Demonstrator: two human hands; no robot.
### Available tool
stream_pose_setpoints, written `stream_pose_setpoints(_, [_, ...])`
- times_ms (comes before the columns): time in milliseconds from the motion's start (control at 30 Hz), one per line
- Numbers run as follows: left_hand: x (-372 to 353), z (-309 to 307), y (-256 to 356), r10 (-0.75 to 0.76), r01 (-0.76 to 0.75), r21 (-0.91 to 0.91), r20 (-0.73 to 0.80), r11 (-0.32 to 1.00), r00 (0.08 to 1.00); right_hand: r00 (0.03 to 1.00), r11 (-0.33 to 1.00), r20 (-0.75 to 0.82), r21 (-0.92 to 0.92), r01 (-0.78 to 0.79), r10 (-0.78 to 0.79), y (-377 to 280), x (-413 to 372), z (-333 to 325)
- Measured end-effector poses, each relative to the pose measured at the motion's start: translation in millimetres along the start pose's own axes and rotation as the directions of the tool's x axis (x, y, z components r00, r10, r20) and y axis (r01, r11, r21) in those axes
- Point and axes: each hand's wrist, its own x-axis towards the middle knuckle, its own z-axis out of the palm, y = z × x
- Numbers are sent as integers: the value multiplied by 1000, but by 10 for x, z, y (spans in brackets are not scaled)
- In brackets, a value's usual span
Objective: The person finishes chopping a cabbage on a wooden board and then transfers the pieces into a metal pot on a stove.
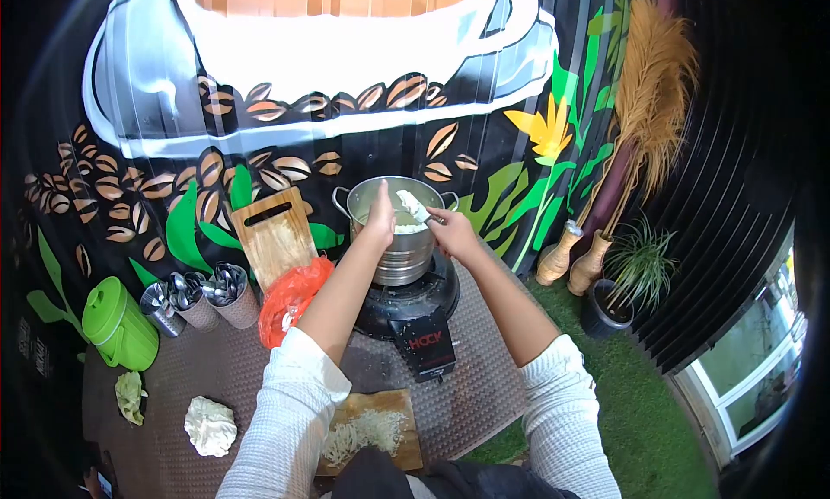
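My right hand (453,231) grips the dark handle of a knife (424,214) over the right side of a steel pot (406,257). White chopped bits, which look like cabbage, cover much of the blade. My left hand (381,212) is held edge-on above the pot's left side, fingers stretched out and nothing visible in it. More pale shreds (410,228) show inside the pot, which stands on a black gas stove (367,307). Close to my body, a wooden board (406,454) carries chopped white pieces (367,434).
A cabbage (210,425) and a loose leaf (130,398) lie on the left of the table. Behind them stand a green lidded bucket (130,330) and cutlery holders (235,302). An orange-red plastic bag (290,300) touches a leaning cutting board (275,235). Vases (560,252) stand right.
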Motion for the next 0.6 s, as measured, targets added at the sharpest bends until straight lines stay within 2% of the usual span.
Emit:
stream_pose_setpoints(33, [11, -29, -10, 116, -137, 148, 139, 979, 983, 970, 958, -85, -198, 208, -228, 121, 88, 64])
stream_pose_setpoints(67, [18, -65, -23, 205, -285, 272, 288, 919, 936, 970, 958, -81, -196, 211, -230, 253, 152, 82])
stream_pose_setpoints(133, [-61, -10, -44, 260, -326, 274, 253, 905, 932, 887, 775, -59, -514, 366, -458, 151, 95, 81])
stream_pose_setpoints(167, [-41, -11, -57, 260, -321, 296, 228, 899, 938, 941, 835, -80, -489, 252, -330, 51, 32, 79])
stream_pose_setpoints(267, [-18, -61, -84, 283, -339, 353, 203, 872, 937, 943, 768, -32, -589, 251, -333, 11, -18, 92])
stream_pose_setpoints(367, [-142, -75, -40, 323, -391, 376, 232, 840, 918, 956, 807, -75, -557, 195, -283, -98, -47, 80])
stream_pose_setpoints(467, [-236, -86, -2, 318, -388, 350, 242, 853, 917, 960, 811, -74, -555, 187, -271, 7, -9, 111])
stream_pose_setpoints(500, [-290, -93, 9, 356, -434, 312, 278, 845, 892, 961, 812, -74, -555, 181, -265, 51, -5, 117])
stream_pose_setpoints(567, [-415, -145, 8, 409, -495, 223, 338, 840, 848, 906, 946, -288, -189, 265, -311, 156, -18, 123])
stream_pose_setpoints(600, [-423, -215, 14, 403, -498, 185, 387, 847, 829, 913, 968, -326, -131, 214, -246, 77, -123, 80])
